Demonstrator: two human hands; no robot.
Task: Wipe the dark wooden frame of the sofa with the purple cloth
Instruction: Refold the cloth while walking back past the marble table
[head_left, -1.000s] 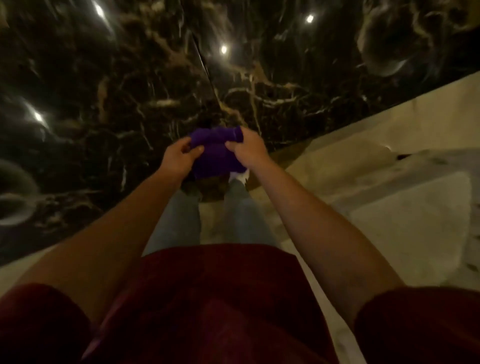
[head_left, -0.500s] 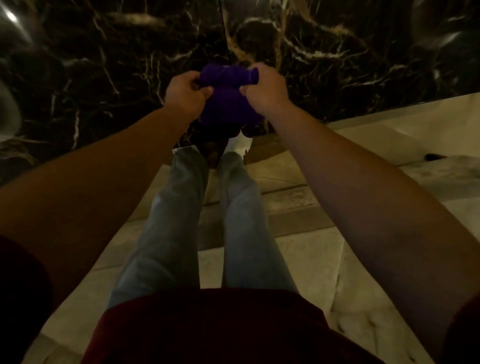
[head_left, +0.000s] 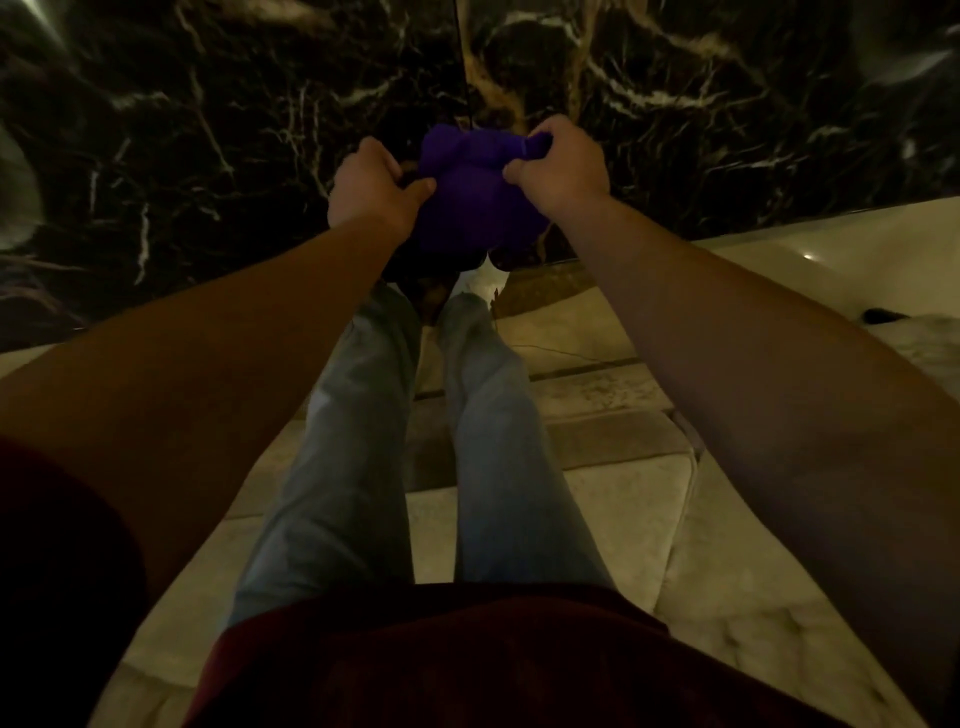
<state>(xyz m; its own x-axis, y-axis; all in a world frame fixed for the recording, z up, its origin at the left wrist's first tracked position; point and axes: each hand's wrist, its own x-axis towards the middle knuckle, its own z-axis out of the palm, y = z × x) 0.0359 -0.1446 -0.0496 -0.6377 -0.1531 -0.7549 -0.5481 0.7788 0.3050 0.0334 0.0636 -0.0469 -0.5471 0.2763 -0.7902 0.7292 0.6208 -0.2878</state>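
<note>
Purple cloth (head_left: 470, 202) sits bunched up in the upper middle of the frame, held out in front of us between both hands, off the floor. Our left hand (head_left: 376, 189) has its fingers curled into the cloth's left edge, thumb pressed against the fabric. Our right hand (head_left: 563, 171) pinches the top right corner, with a little fold of purple poking out above the thumb, so both hands are closed on it and neither has any slack. The rest of the cloth hangs down in a lump between the wrists.

Below the cloth we can see our legs in light blue jeans (head_left: 488, 441) running up the middle of the frame, and a white shoe (head_left: 480, 280) peeking out right under the cloth. A dark red shirt (head_left: 441, 670) fills the bottom edge.

Behind the hands, across the whole top of the frame, is glossy black marble with white and gold veins (head_left: 208, 130). The lower half is pale stone floor (head_left: 753, 597) with a darker inlay strip (head_left: 613, 436) crossing it. It's pretty dim, and we can't make out any sofa frame from this angle.
</note>
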